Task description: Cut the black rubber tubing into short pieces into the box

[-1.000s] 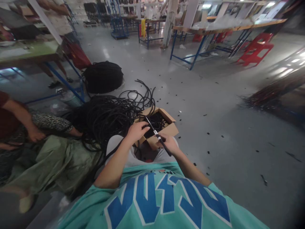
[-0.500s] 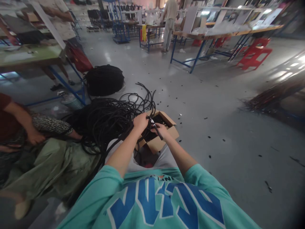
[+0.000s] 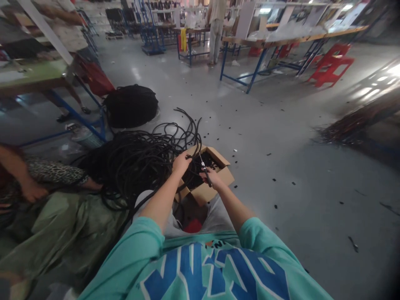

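My left hand (image 3: pixel 181 163) is closed on a black rubber cord (image 3: pixel 188 157), at the left rim of an open cardboard box (image 3: pixel 200 196). Closed fingers of my right hand (image 3: pixel 213 178) grip a black-handled knife (image 3: pixel 205 171) with a silver collar and a thin blade pointing away from me. The blade is above the box, a short gap from my left hand. Many small black pieces (image 3: pixel 212 159) lie in the box. A large tangle of black cord (image 3: pixel 134 160) is heaped on the floor to the left of my hands.
Behind the heap sits a round black bundle (image 3: pixel 131 106). A person's hand (image 3: pixel 33 191) rests close on the left, near green cloth (image 3: pixel 68 225). Small black bits are scattered across the floor (image 3: pixel 256 158). A bundle of thin rods (image 3: pixel 353 125) lies right.
My hands have moved apart: the knife has come away from the cord at my left hand, which shifted slightly left. The view has shifted a little.
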`<action>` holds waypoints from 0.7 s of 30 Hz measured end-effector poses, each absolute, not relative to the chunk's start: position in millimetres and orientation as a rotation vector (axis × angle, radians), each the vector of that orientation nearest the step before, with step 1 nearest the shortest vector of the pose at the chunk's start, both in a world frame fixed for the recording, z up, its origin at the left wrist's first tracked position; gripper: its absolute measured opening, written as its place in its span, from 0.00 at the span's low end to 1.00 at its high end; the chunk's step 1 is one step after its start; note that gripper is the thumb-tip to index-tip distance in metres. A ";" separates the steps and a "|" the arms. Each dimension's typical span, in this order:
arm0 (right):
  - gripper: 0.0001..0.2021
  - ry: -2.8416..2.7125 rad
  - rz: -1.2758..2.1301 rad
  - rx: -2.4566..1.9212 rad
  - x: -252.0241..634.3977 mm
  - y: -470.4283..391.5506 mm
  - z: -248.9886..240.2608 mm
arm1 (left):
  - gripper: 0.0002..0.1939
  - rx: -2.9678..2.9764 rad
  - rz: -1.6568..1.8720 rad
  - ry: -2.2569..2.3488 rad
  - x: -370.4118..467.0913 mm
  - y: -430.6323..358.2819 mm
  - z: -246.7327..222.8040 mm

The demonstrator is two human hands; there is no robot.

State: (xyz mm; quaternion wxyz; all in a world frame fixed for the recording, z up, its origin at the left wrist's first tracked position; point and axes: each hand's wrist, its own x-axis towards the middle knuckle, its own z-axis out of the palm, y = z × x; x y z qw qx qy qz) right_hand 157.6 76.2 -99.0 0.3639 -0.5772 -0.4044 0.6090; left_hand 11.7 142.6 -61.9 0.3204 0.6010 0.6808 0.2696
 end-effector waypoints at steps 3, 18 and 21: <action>0.20 -0.990 1.638 -1.439 161.5 59.8 -96.7 | 0.13 1.318 0.826 1.600 7.5 130.2 -63.0; 0.24 -1.307 1.670 -1.223 159.4 -30.8 -52.4 | 0.10 1.326 1.036 1.294 2.3 35.3 -27.9; 0.25 -1.380 1.633 -1.214 161.2 -34.4 -46.9 | 0.09 1.400 0.951 1.327 2.6 24.1 -23.1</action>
